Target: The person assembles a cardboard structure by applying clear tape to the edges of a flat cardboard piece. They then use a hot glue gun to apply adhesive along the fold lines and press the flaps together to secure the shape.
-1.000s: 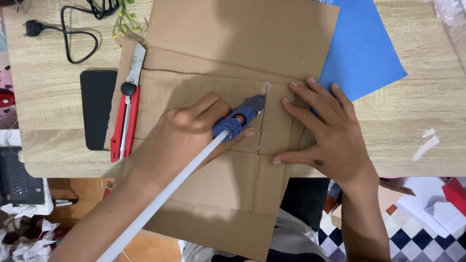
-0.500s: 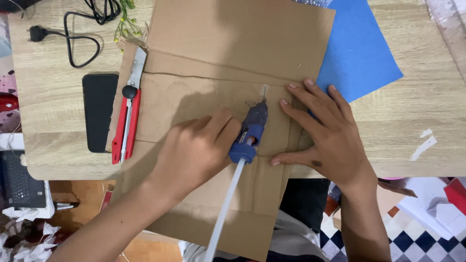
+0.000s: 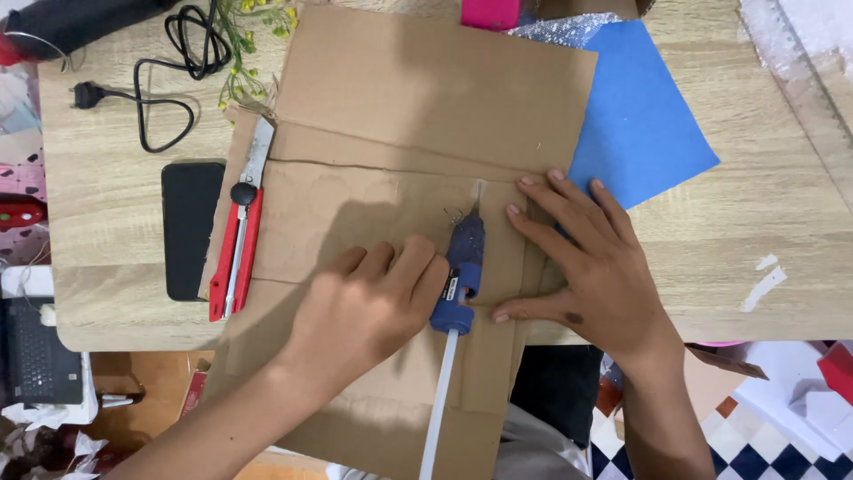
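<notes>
Head view: pale wood-grain counter (image 3: 755, 178) carrying flat brown cardboard sheet (image 3: 426, 116), partly over blue paper sheet (image 3: 644, 116). Right hand (image 3: 595, 258), fingers spread flat, pinning narrow cardboard strip (image 3: 511, 267) steady. Left hand (image 3: 369, 307), grip closed around blue glue gun (image 3: 460, 271), nozzle down at the seam. Red utility knife (image 3: 238, 244) beside black phone (image 3: 191, 227), parked within reach.

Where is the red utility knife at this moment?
In the head view, the red utility knife lies at the left, on the left edge of the cardboard sheet, just right of the black phone and left of the left hand.
</notes>
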